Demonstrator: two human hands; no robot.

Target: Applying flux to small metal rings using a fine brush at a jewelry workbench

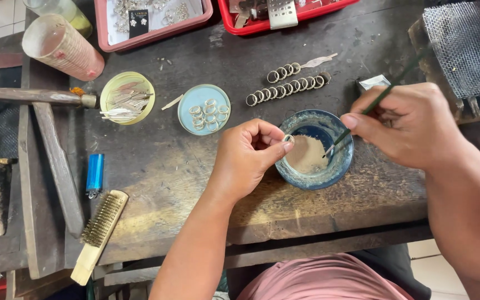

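My left hand [248, 158] pinches a small silver ring [289, 139] between thumb and forefinger, just over the left rim of a blue bowl [337, 166] that holds a pale beige paste. My right hand [409, 125] grips a thin green-handled brush [387, 91], and its tip dips into the bowl beside the ring. Two rows of similar rings [287, 88] lie on the dark wooden bench behind the bowl. A light blue lid [187, 105] to the left holds several more rings.
A yellow-green lid [126, 97] with thin metal pieces, a blue lighter [94, 173] and a wire brush [100, 232] lie at left. A patterned cup [62, 47] lies tipped at back left. Pink [154, 34] and red [284, 22] trays sit behind; wire mesh [465, 47] sits at right.
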